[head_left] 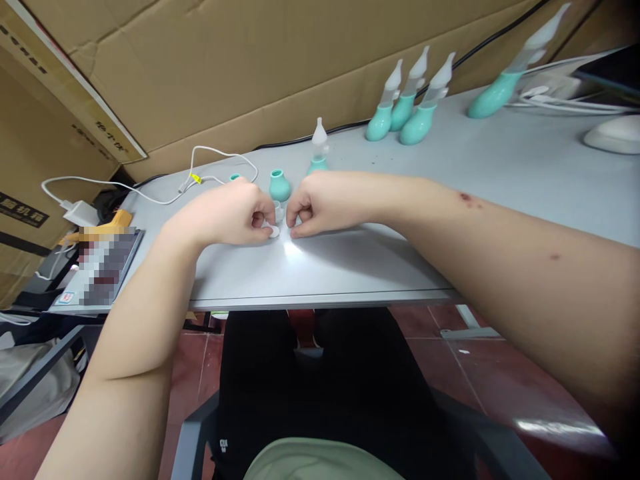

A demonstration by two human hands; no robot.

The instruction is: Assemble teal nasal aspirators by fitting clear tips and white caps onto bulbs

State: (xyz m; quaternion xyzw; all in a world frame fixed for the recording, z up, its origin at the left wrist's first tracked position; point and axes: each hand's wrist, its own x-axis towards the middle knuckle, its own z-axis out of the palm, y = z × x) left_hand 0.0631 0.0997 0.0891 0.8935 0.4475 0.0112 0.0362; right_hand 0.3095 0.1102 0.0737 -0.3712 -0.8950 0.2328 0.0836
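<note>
my left hand [227, 215] & right hand [320, 203] are curled close together on the table [380, 260], pinching a small clear part [277, 215]. teal bulb [279, 185] sits just behind.

A small clear plastic piece [277, 215] sits upright on the grey table, pinched between the fingertips of both hands and largely hidden by them. A flat white, rounded bit [273, 231] lies just below it at the left thumb tip; whether the two are joined cannot be told.
</note>
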